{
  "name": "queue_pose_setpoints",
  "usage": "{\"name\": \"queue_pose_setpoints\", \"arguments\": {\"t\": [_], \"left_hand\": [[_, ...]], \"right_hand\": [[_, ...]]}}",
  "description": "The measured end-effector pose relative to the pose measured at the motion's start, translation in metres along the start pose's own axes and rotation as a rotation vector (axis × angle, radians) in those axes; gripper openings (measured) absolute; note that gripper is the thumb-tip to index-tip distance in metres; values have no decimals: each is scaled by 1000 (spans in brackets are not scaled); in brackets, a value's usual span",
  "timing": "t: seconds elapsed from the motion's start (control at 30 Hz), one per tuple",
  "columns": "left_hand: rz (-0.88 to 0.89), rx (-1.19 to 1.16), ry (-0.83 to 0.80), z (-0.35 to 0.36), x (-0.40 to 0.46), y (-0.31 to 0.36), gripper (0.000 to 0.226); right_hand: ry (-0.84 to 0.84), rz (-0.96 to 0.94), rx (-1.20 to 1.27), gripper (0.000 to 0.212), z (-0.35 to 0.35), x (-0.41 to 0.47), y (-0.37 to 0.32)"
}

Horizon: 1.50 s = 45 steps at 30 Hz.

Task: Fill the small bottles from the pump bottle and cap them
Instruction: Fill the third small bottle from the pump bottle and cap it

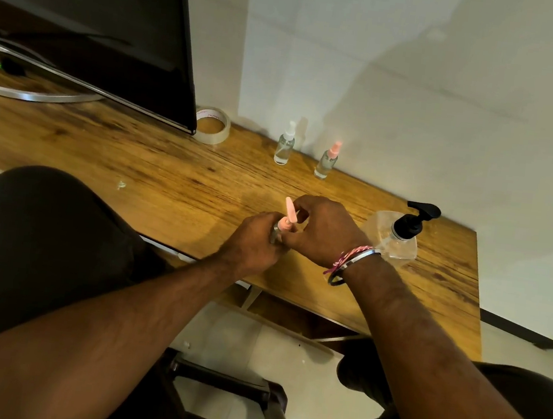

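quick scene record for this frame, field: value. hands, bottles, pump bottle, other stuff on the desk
left hand: grips the body of a small bottle over the near desk edge
right hand: pinches that bottle's pink spray cap
capped bottles standing: white-capped bottle and pink-capped bottle, upright near the wall, apart
pump bottle: clear, black pump, on the desk to the right of the hands, untouched
desk: wooden
other: tape roll beside the monitor
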<state>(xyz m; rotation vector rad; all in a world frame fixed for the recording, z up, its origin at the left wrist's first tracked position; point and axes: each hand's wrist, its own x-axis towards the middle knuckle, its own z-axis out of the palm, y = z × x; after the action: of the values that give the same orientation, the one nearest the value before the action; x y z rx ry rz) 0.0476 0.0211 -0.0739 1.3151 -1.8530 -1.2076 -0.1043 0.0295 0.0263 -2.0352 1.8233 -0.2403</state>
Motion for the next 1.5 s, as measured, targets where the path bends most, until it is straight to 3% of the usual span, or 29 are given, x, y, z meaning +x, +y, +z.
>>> {"name": "queue_pose_setpoints", "arguments": {"t": [0.17,0.4,0.57,0.83,1.03,1.2,1.33,1.43,1.5], "left_hand": [[-13,-31,-3,-1,-1,2,31],[-18,-39,6,-3,0,6,30],[-7,-44,13,-3,0,8,26],[-43,-108,10,-3,1,6,30],[-81,-106,19,-5,1,9,38],[-66,-116,26,-5,1,10,31],[-76,-139,23,-5,1,11,30],[-54,-163,34,-5,0,9,17],[-61,-151,43,-5,0,10,20]], "right_hand": [[12,39,115,28,5,1,6],[49,117,265,41,11,-2,6],[57,168,452,33,14,0,8],[137,173,454,56,22,-1,4],[149,153,372,31,16,1,9],[136,110,405,56,21,-2,5],[169,91,345,39,20,-2,5],[200,95,360,51,23,-3,3],[184,66,389,49,23,-3,3]]}}
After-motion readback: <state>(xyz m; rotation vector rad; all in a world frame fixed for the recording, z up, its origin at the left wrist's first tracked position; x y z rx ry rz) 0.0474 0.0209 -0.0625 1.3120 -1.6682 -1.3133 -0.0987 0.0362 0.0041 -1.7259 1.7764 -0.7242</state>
